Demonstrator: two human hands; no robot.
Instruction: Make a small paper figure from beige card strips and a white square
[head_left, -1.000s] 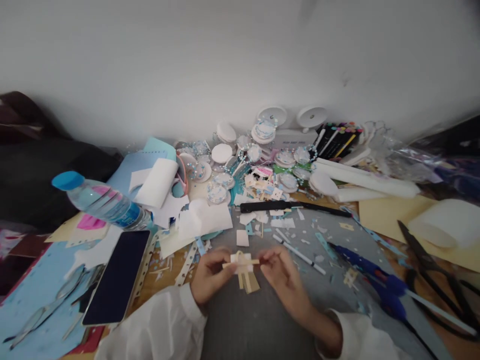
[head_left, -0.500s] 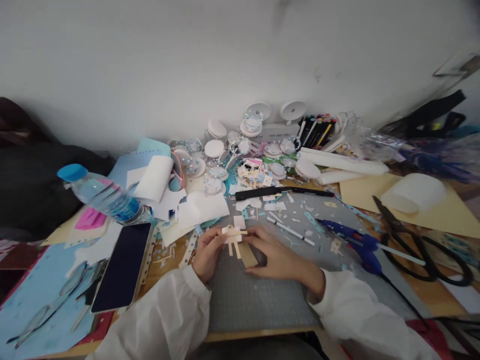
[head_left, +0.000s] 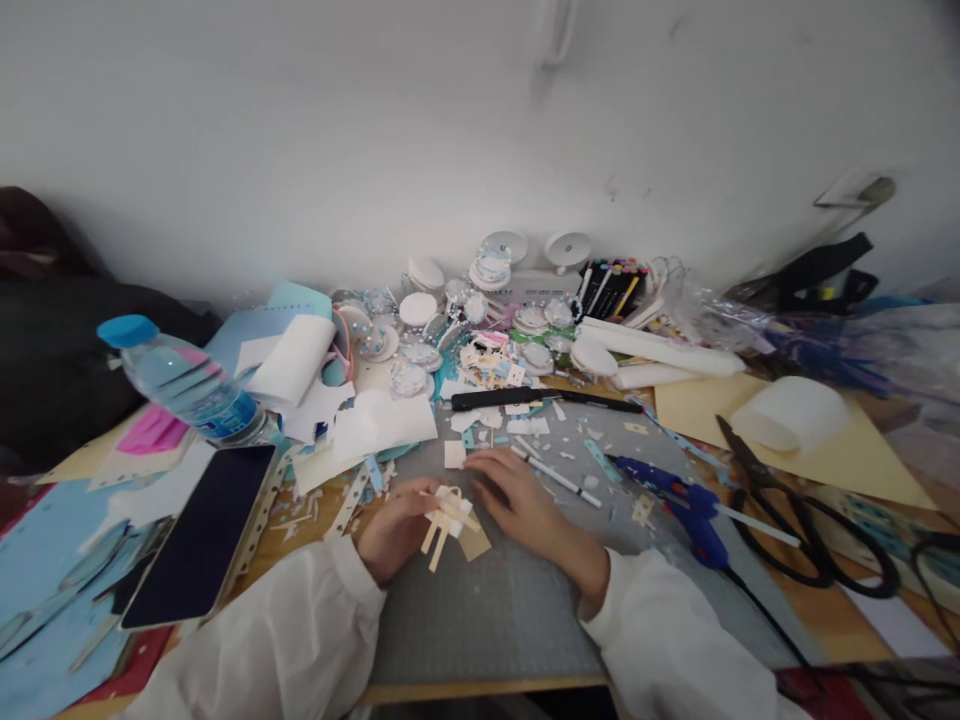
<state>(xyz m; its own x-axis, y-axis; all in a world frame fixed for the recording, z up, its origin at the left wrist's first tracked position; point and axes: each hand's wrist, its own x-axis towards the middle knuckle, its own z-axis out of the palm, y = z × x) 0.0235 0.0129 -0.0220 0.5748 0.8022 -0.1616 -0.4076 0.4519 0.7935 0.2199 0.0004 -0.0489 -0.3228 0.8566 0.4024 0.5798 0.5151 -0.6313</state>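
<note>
The left hand [head_left: 395,527] pinched the paper piece [head_left: 448,512] above the cutting mat [head_left: 495,620], strips and loop apparently attached; the right hand [head_left: 525,505], fingers loosely spread, gripped nothing visible near 1 pale square [head_left: 454,455], still separate.

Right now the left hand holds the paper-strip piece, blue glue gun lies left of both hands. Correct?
Wrong side: head view shows the blue glue gun to the right of the right hand. The left hand does hold the paper-strip piece.

Head-worn view, forward-down over grey mat [head_left: 487,630]
</note>
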